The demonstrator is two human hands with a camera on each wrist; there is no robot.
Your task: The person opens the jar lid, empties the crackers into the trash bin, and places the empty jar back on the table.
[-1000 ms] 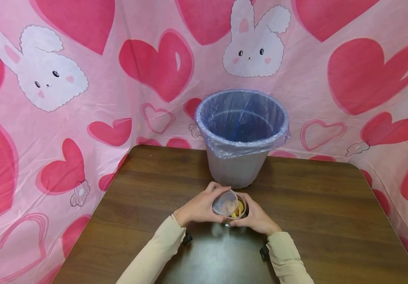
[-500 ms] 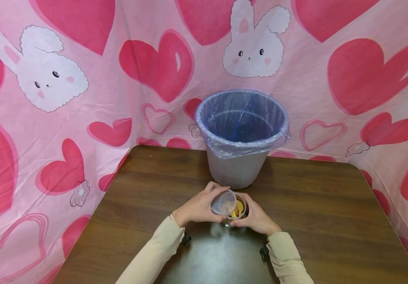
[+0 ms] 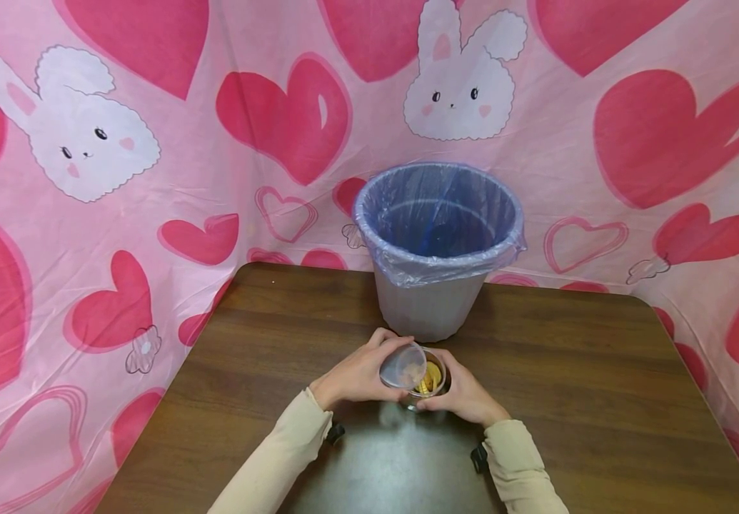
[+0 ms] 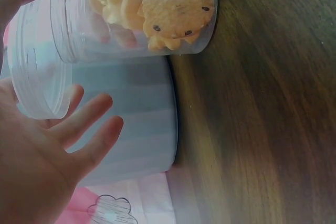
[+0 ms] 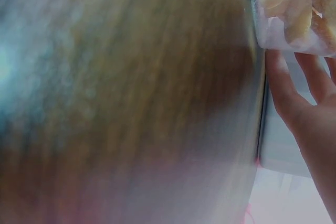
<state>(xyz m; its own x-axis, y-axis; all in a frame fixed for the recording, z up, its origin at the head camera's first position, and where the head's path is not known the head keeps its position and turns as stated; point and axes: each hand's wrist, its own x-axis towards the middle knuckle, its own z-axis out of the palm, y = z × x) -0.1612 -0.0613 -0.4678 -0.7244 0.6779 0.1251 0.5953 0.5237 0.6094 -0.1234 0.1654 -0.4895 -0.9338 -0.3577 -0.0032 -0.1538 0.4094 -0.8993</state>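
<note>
A clear plastic jar (image 4: 128, 50) stands upright on the wooden table, with several round crackers (image 3: 432, 376) inside. My right hand (image 3: 468, 394) grips the jar from the right side. In my left hand (image 3: 358, 373) I hold its clear screw lid (image 3: 401, 366) by the edge, thumb and fingers on opposite sides. The lid is tilted and off the thread, over the left part of the jar's mouth. In the left wrist view, dark seeds dot one cracker (image 4: 177, 6) against the jar wall. Only part of the jar shows in the right wrist view.
Just behind the hands stands a grey waste bin (image 3: 427, 307) lined with a bluish plastic bag (image 3: 453, 268). A pink cloth (image 3: 369, 93) with hearts and rabbits hangs behind and beside the table (image 3: 587, 385).
My left hand has shifted slightly left with the lid, so a little more of the jar's mouth shows. My right hand and the jar stay in place.
</note>
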